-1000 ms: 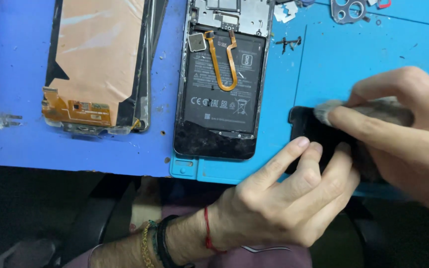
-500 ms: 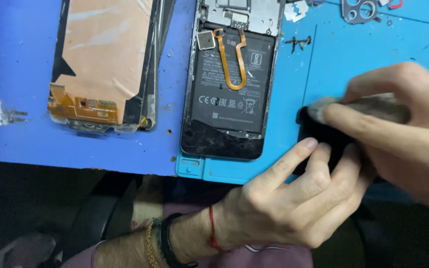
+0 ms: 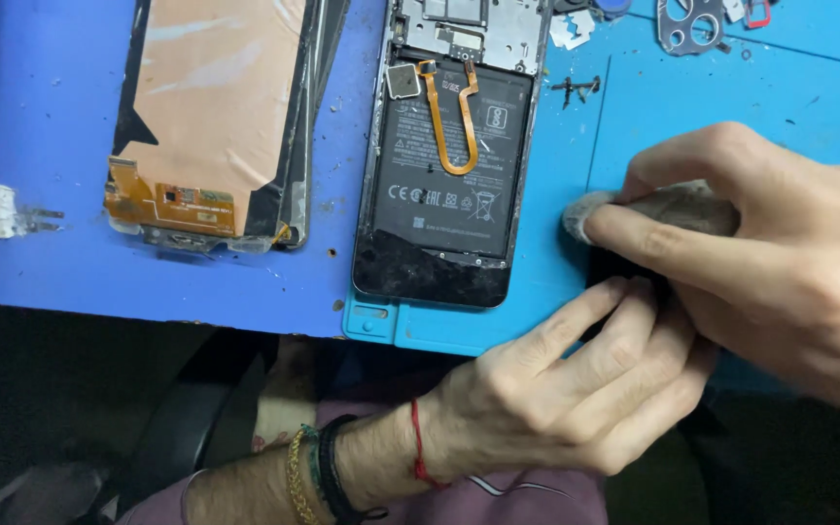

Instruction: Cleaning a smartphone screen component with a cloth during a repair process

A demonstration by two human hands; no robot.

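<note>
The left hand (image 3: 576, 389) comes up from the bottom, w/ bead and string bands on the wrist. Its fingers are bent and pinch the lower edge of a small flat black part (image 3: 624, 282). Most of that part is hidden under both hands, so what it is can't be told. It sits at the near edge of the light blue rubber work mat (image 3: 653, 107), on the right side.

The right hand (image 3: 780, 262) comes in from the right. It grips a grey wad of cloth (image 3: 634, 206) between thumb and fingers and presses it down on top of the black part.

Just left of the hands lies an open phone body w/ a black battery and an orange ribbon cable (image 3: 454, 156), back cover off. It rests on the mat's left part.

Further left, on the darker blue table top (image 3: 51, 117), lies a phone screen panel w/ a copper-coloured back (image 3: 211, 107), face down. Tiny black screws (image 3: 576, 89) and a small grey metal camera frame (image 3: 690, 27) sit near the top of the mat.
</note>
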